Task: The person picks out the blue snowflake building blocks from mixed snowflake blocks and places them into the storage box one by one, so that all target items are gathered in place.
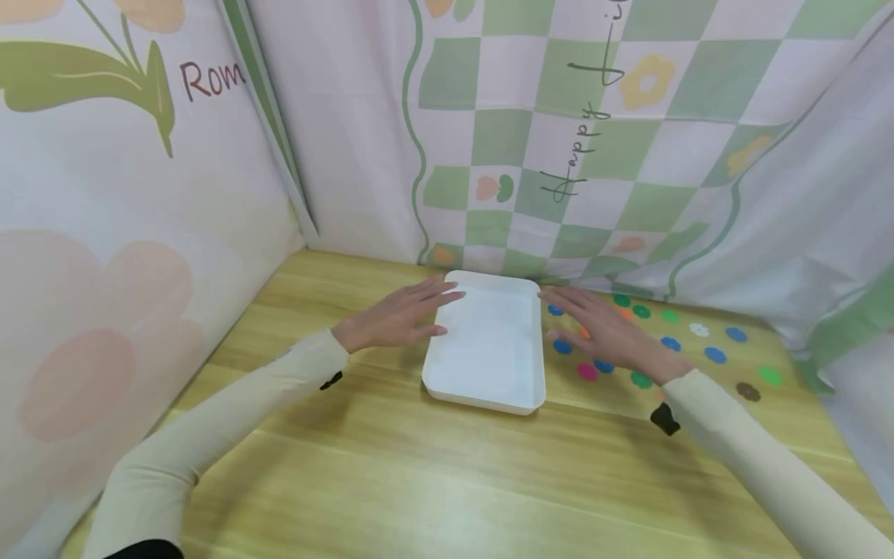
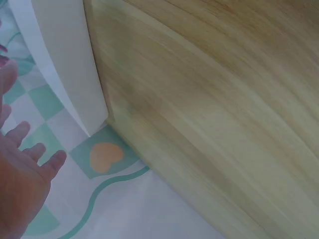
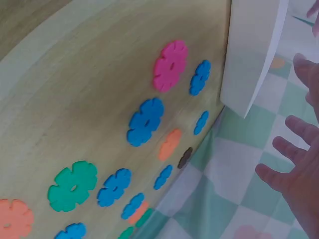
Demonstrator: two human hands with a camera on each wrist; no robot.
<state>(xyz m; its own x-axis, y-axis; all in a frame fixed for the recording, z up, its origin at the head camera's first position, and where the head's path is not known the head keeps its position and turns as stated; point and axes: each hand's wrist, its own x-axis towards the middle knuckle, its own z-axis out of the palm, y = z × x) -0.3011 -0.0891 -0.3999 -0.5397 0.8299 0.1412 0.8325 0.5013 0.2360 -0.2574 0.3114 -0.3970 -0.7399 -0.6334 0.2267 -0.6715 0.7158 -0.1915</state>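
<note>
A white rectangular tray (image 1: pixel 489 341) lies on the wooden table near the curtain, and nothing shows inside it. My left hand (image 1: pixel 398 314) is spread at its left edge, fingertips over the rim; whether they touch it I cannot tell. On the other side my right hand (image 1: pixel 601 326) reaches toward the tray's right edge, above some flat plastic flower pieces. Neither hand holds anything. In the right wrist view a pink flower piece (image 3: pixel 170 65), a blue flower piece (image 3: pixel 145 122) and a green flower piece (image 3: pixel 73 186) lie beside the tray's wall (image 3: pixel 251 55).
Several more flower pieces are scattered on the table's right side, among them a brown piece (image 1: pixel 748 390) and a white piece (image 1: pixel 699 330). A checkered curtain (image 1: pixel 503 140) hangs along the back edge, and a printed cloth (image 1: pixel 140 233) borders the left.
</note>
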